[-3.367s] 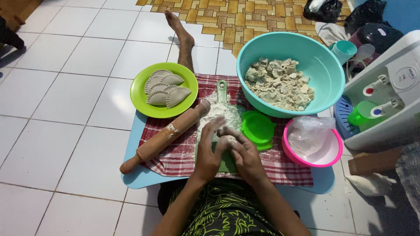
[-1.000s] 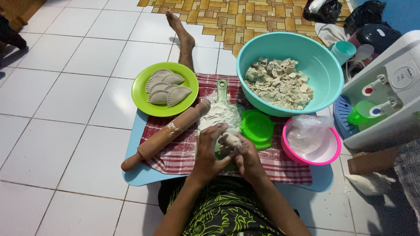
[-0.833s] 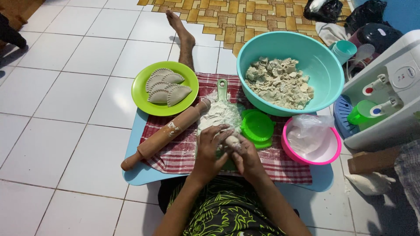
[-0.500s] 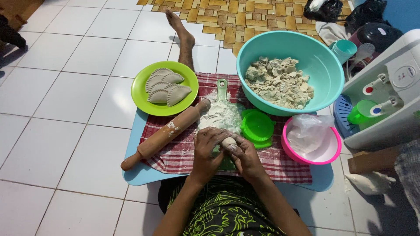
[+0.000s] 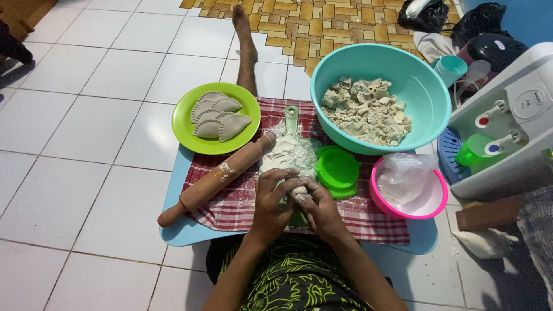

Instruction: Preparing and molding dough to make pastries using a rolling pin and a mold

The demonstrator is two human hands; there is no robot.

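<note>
Over the floury checked cloth, left hand and right hand clasp a soft dough lump

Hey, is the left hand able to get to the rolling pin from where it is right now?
Probably yes. The rolling pin lies just left of the left hand with only bare checked cloth between, though that hand now cups a dough lump.

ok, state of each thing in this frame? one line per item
left hand: floured, cupped around the dough lump
right hand: floured, pressed on the dough lump
dough lump: held between both hands
rolling pin: lying idle on the checked cloth
green plate: holds three folded pastries
teal bowl: part full of dough pieces
green press: closed
pink bowl: holds a plastic bag
</note>
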